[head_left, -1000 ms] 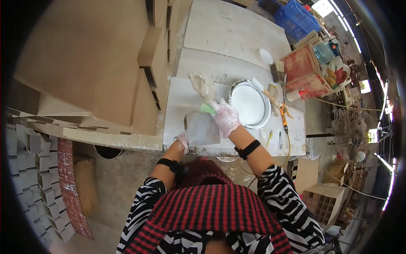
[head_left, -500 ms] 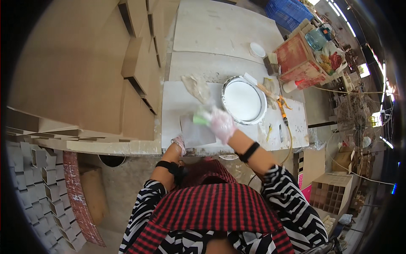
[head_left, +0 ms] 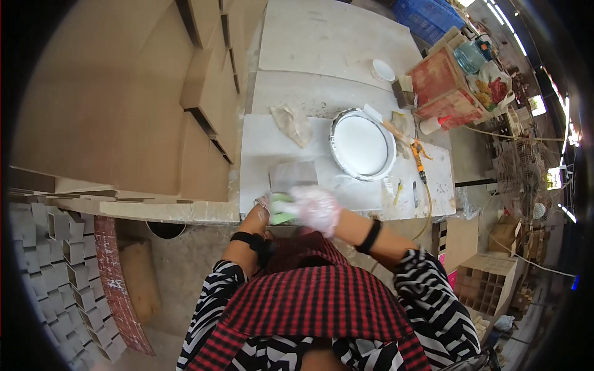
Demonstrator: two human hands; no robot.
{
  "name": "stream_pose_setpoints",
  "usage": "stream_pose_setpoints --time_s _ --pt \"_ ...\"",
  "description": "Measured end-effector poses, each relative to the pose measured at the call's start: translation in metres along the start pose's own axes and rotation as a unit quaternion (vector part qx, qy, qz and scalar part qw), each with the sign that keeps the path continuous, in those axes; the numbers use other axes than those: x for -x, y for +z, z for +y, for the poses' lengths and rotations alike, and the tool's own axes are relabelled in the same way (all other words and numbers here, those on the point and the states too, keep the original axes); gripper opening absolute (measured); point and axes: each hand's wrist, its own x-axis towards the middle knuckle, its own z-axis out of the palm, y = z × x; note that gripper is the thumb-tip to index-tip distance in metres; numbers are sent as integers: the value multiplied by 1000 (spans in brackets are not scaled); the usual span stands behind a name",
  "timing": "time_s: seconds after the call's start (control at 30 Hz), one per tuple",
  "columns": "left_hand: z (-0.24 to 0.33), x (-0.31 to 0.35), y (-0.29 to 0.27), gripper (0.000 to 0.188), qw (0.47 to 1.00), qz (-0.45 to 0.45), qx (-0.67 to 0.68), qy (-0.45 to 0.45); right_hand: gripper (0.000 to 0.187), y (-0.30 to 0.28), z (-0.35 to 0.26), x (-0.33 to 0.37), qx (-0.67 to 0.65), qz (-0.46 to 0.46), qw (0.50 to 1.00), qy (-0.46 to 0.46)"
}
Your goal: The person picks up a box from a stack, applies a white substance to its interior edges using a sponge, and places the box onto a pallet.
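1. Gripping a green sponge (head_left: pixel 283 217) (pretty sure) in the gloved, blurry right hand (head_left: pixel 314 207), nearer and left of the tub (head_left: pixel 391 150).
2. Got the left hand (head_left: pixel 262 203) farther left of the tub, by the box (head_left: pixel 292 173); can't tell if holding it or just resting.
3. See 1 grey box left of the tub, partly hidden by the right hand.
4. Probably partway along imo; can't tell done from undone on that grey face.
5. Plenty of white stuff (head_left: pixel 361 145) in the tub, cloth (head_left: pixel 291 125) left of the tub.

pad (head_left: pixel 283 217): green | apron (head_left: pixel 315 303): red-black check | sleeves (head_left: pixel 436 297): black-white zigzag | crate (head_left: pixel 427 18): blue
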Motion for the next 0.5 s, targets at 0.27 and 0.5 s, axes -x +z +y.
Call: stream_pose_setpoints --time_s 0.27,0.5 --pt "-3 -39 18 40 999 -41 8 -15 17 33 96 1 -45 141 987 -65" --pt "3 -27 13 40 1000 -15 4 -4 15 -26 61 -89 193 219 956 2"
